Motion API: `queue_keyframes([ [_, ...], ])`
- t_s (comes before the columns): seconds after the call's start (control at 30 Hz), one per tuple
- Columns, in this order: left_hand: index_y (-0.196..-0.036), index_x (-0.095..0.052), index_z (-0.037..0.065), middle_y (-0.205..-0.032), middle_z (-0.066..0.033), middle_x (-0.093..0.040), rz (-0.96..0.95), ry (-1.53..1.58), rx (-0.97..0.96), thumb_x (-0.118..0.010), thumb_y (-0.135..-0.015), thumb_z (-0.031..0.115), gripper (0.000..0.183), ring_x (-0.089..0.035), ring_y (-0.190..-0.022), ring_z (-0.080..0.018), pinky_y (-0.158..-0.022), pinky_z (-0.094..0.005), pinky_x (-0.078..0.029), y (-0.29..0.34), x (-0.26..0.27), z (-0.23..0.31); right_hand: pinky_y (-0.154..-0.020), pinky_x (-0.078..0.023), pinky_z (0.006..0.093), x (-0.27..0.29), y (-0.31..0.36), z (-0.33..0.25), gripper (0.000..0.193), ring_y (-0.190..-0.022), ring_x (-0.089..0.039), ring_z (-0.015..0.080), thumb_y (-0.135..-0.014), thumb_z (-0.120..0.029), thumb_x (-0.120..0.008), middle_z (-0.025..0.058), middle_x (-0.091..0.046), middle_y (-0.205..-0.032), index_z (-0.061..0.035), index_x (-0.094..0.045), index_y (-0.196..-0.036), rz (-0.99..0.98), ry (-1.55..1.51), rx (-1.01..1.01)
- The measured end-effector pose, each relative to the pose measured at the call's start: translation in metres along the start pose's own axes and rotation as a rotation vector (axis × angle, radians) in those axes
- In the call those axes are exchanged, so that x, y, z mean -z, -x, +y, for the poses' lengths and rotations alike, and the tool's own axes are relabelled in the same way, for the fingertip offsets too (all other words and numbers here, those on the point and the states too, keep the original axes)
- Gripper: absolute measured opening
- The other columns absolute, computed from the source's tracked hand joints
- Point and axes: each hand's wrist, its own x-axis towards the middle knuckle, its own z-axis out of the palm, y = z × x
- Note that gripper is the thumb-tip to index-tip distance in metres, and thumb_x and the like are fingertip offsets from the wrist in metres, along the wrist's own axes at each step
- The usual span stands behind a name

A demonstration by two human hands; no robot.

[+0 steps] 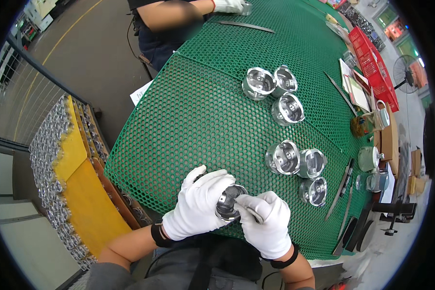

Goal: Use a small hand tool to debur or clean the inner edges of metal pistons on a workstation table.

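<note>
Green mesh surface (174, 121) spreads wide, one red crate (372, 67) lining its right edge. Left hand (195, 205) and right hand (268, 224), both white-gloved, meet by the near edge. Left grips one metal piston (229, 200); six more pistons (283, 157) stand free, three mid-surface, three toward the right edge. Right pinches one slim grey piece (255, 215) beside the gripped piston.

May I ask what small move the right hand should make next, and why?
I would probably guide the white-gloved right hand along the rim of the round silver metal cup: the white-gloved left hand steadies it, hollow side showing, and the right hand holds a small greyish object, kind unclear, close by.
</note>
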Motion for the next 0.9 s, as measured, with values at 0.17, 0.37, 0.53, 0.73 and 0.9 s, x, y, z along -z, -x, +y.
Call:
queue_keyframes([
  [0.17, -0.126, -0.060, 0.008, -0.116, -0.0067, -0.073, -0.001, 0.011, 0.002, -0.086, -0.069, 0.033, 0.067, -0.069, -0.117, -0.0271, -0.111, -0.0475, -0.039, -0.004, 0.004, 0.002, -0.055, -0.047, 0.0360, -0.009, -0.003, 0.003, 0.031, -0.064, -0.058, 0.0222, -0.077, -0.008, -0.081, 0.0020, -0.057, -0.077, -0.0115, -0.071, -0.107, 0.037, 0.091, 0.038],
  [0.37, -0.120, -0.064, 0.008, -0.114, -0.0072, -0.074, 0.060, -0.013, 0.039, -0.083, -0.071, 0.030, 0.057, -0.069, -0.115, -0.0277, -0.109, -0.0472, -0.041, -0.003, -0.006, 0.008, -0.058, -0.047, 0.0349, -0.016, 0.009, 0.000, 0.044, -0.065, -0.057, 0.0214, -0.073, -0.007, -0.078, 0.0038, -0.056, -0.085, -0.0069, -0.068, -0.116, 0.062, 0.218, 0.178],
  [0.53, -0.112, -0.067, 0.009, -0.112, -0.0071, -0.074, 0.142, -0.035, 0.085, -0.083, -0.069, 0.031, 0.051, -0.070, -0.111, -0.0291, -0.106, -0.0475, -0.044, -0.002, -0.012, 0.014, -0.047, -0.044, 0.0366, -0.021, 0.003, 0.008, 0.039, -0.055, -0.054, 0.0229, -0.073, 0.001, -0.080, 0.0046, -0.054, -0.078, -0.0102, -0.068, -0.109, 0.233, 0.129, 0.129],
  [0.73, -0.117, -0.062, 0.006, -0.110, -0.0127, -0.071, 0.225, -0.022, 0.066, -0.085, -0.068, 0.028, 0.059, -0.069, -0.104, -0.0351, -0.101, -0.0512, -0.048, 0.002, -0.015, 0.014, -0.049, -0.047, 0.0367, -0.005, 0.000, 0.001, 0.031, -0.060, -0.062, 0.0242, -0.078, -0.005, -0.083, 0.0052, -0.061, -0.078, -0.0111, -0.068, -0.104, 0.062, -0.123, 0.037],
  [0.9, -0.119, -0.061, 0.006, -0.114, -0.0127, -0.070, 0.224, -0.044, 0.045, -0.086, -0.067, 0.028, 0.062, -0.067, -0.107, -0.0348, -0.101, -0.0521, -0.047, 0.004, -0.018, 0.012, -0.051, -0.048, 0.0359, -0.008, 0.000, 0.004, 0.032, -0.060, -0.061, 0.0236, -0.078, -0.006, -0.081, 0.0042, -0.060, -0.079, -0.0108, -0.069, -0.107, 0.013, -0.077, 0.050],
])
